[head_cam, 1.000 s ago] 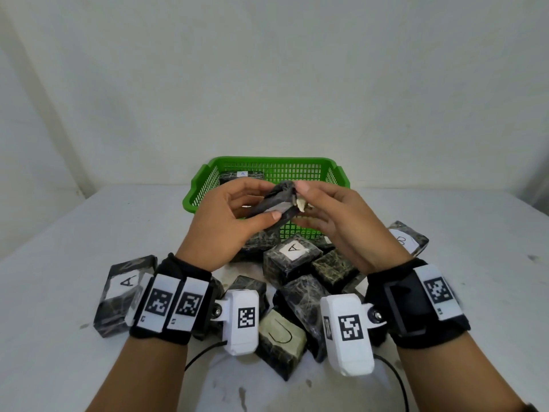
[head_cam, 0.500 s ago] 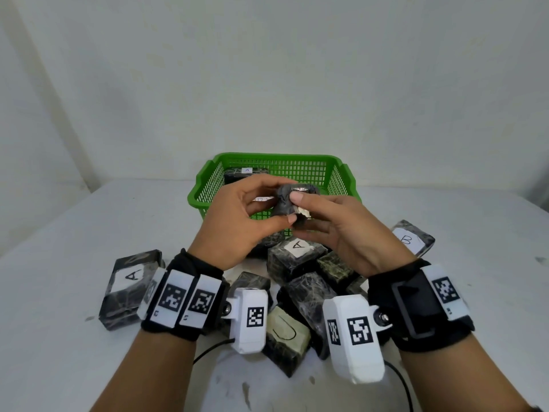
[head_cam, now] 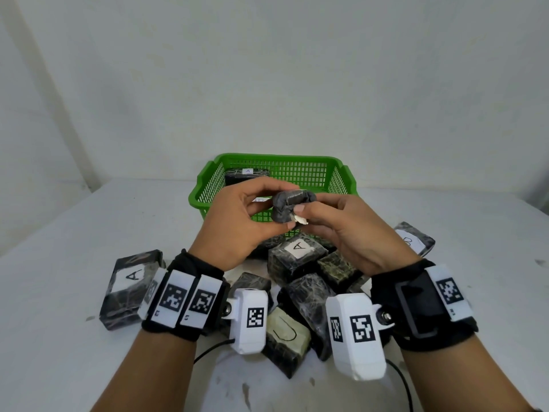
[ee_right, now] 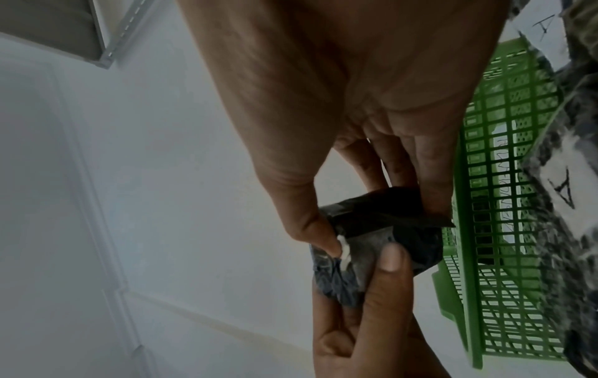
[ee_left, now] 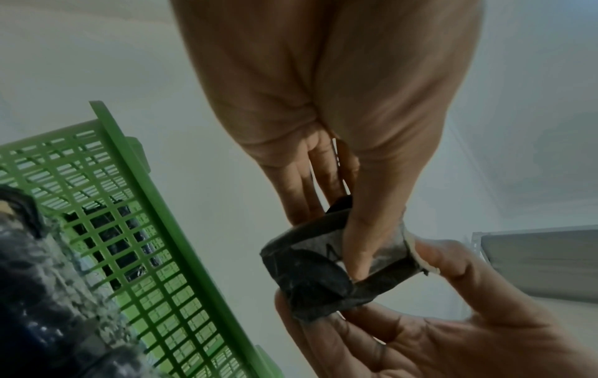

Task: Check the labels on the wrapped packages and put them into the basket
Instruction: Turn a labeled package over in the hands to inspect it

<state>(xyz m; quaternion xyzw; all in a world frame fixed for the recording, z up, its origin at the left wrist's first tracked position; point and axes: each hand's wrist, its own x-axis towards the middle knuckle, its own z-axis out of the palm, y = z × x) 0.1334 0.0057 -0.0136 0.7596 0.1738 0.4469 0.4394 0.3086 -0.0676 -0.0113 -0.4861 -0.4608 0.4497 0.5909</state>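
A small dark grey wrapped package [head_cam: 289, 203] is held up in front of the green basket [head_cam: 205, 200]. My left hand [head_cam: 282, 208] pinches it between thumb and fingers, and my right hand [head_cam: 306, 203] grips its right end. A white scrap [head_cam: 301, 220] sticks out under the right thumb. In the left wrist view my left thumb presses the package [ee_left: 310, 278]. In the right wrist view the package [ee_right: 388, 225] sits between both hands. No label on it is readable.
One package marked A [head_cam: 246, 173] lies inside the basket. On the white table [head_cam: 59, 292] below my wrists lie several dark wrapped packages, among them A [head_cam: 133, 276], A [head_cam: 298, 248], B [head_cam: 413, 240] and U [head_cam: 285, 333]. A wall stands behind.
Both hands have turned the package between the fingers, from lying tilted to standing more upright and bunched. The hands stay over the basket's near edge.
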